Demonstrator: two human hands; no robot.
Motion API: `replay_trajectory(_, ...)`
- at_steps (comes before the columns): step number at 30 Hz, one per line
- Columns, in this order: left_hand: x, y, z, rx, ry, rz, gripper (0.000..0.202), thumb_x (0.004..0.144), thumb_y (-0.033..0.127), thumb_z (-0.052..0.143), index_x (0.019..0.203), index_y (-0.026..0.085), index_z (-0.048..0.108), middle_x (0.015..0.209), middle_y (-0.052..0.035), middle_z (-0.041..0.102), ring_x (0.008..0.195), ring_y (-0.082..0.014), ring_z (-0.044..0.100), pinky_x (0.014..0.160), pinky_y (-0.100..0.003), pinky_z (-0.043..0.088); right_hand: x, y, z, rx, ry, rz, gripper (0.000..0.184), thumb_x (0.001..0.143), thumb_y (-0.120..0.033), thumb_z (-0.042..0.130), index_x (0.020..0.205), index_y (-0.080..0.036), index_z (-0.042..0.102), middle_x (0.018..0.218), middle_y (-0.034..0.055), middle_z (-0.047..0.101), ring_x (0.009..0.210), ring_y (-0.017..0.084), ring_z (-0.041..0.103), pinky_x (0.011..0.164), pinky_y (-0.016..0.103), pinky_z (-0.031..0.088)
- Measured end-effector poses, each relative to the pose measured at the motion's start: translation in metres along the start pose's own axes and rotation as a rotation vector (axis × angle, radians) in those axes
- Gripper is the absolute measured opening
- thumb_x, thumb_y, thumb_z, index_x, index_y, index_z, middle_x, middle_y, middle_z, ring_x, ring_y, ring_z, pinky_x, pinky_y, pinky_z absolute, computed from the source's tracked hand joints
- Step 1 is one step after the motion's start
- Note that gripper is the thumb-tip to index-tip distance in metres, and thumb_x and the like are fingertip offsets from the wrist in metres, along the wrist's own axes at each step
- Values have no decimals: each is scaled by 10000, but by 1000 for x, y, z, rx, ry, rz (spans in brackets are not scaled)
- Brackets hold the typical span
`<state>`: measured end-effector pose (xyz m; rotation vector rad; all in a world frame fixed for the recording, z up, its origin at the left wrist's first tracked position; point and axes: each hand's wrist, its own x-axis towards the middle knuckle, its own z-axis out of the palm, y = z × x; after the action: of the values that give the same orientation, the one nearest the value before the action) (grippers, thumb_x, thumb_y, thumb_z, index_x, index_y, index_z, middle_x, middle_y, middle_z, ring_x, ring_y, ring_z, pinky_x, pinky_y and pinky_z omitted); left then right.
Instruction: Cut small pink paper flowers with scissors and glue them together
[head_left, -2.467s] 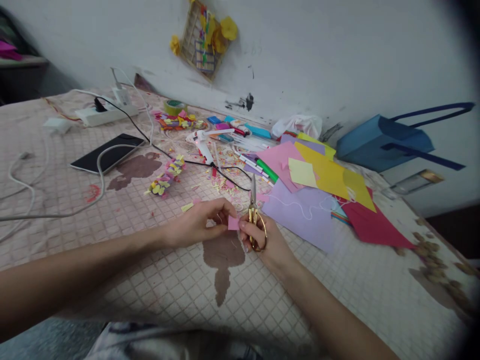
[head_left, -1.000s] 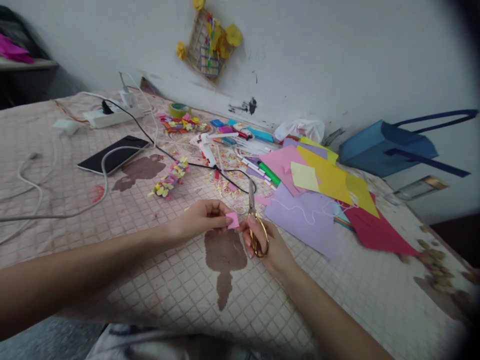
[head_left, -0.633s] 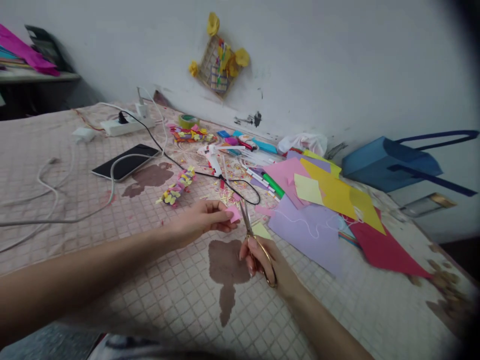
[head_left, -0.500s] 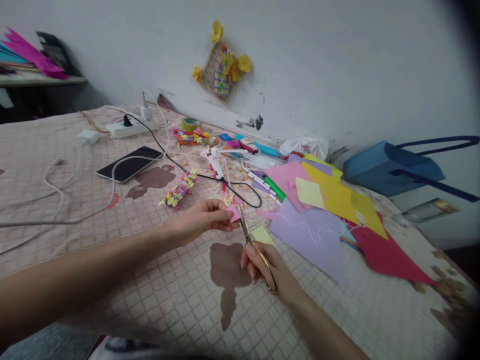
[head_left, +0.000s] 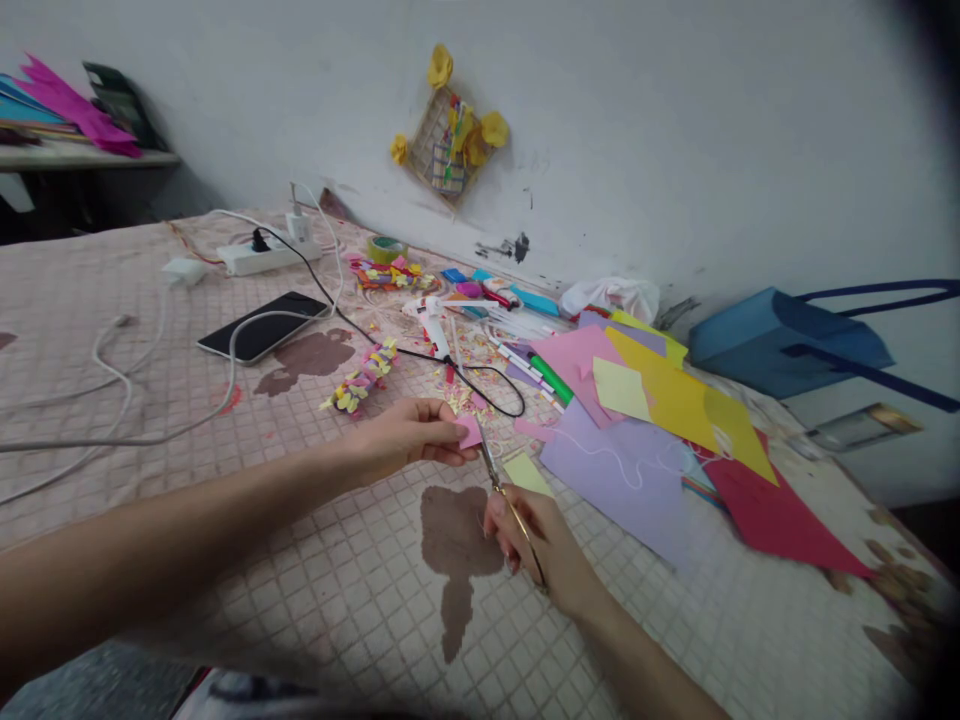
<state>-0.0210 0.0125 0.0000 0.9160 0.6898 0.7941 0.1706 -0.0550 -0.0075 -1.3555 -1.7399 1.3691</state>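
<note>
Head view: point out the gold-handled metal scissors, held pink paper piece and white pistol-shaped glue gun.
Gold-handled metal scissors (head_left: 492,471): head view, blades near the pivot.
Held pink paper piece (head_left: 472,431): head view, flat face.
White glue gun (head_left: 435,329): head view, handle.

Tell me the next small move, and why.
Probably snip the small square pink paper piece with the gold-handled metal scissors: the left hand pinches it, and the right hand has the blades at its edge.

Craft corner, probably in a home: cloth-covered bench (head_left: 337,580) stands against marked wall (head_left: 645,130); coloured paper sheets (head_left: 611,465), scissors (head_left: 488,459), glue gun (head_left: 431,322), tape roll (head_left: 387,249); flower-trimmed ornament (head_left: 450,150) hangs above.
</note>
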Motion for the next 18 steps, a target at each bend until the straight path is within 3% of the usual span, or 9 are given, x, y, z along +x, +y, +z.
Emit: replay_trajectory(18, 2, -2, -4, 7, -26, 14, 181, 723, 189, 662, 684, 112, 503, 751, -56, 689, 705, -121, 661, 675, -226, 513, 0, -2, 1, 35, -1, 29, 422, 841, -520, 399, 614, -174, 480, 417, -59, 376, 374, 75, 360, 385, 194, 276)
